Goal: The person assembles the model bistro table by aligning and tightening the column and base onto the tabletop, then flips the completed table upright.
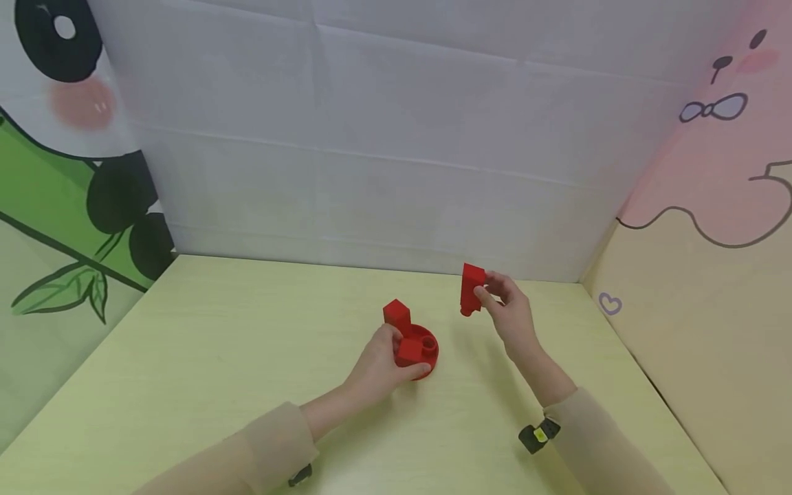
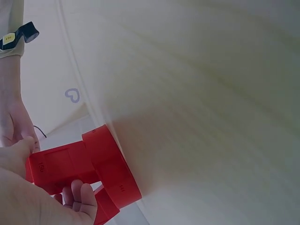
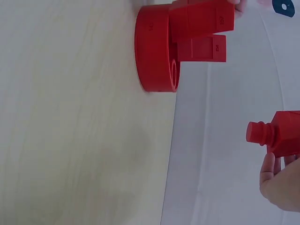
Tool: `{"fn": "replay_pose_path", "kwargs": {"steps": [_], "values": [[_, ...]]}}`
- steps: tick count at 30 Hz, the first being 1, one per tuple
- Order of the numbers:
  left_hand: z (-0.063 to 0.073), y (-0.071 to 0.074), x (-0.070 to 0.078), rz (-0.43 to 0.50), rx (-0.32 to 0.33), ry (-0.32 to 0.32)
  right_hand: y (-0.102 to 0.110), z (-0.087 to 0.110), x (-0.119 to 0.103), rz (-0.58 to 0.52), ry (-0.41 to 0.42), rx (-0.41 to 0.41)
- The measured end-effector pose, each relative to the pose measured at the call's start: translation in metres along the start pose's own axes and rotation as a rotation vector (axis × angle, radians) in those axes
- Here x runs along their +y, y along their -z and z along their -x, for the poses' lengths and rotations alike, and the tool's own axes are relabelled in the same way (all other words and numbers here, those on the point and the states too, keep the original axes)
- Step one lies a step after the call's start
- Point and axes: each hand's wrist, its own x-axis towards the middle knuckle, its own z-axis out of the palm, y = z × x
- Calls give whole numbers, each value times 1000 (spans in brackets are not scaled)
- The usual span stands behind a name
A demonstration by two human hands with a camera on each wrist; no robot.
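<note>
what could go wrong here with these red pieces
The right hand holds the raised block in the air by its fingers and thumb, so it might slip and drop.

The left hand grips the near block on the round base; a tug could shift or loosen it.

If the raised block's knob goes to the open socket, it may miss or catch the rim, as the near block stands close by.
</note>
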Motion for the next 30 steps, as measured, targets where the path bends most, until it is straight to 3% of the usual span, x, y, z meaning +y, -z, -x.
{"fn": "replay_pose_path", "kwargs": {"steps": [12, 21, 30], "values": [[-3, -1, -4, -56, 21, 1, -18, 19, 13, 2, -7, -75], [-3, 10, -6, -94, -4, -33, -28, 31, 29, 39, 25, -110], [-8, 21, -13, -54, -25, -39, -34, 37, 40, 80, 32, -141]]}}
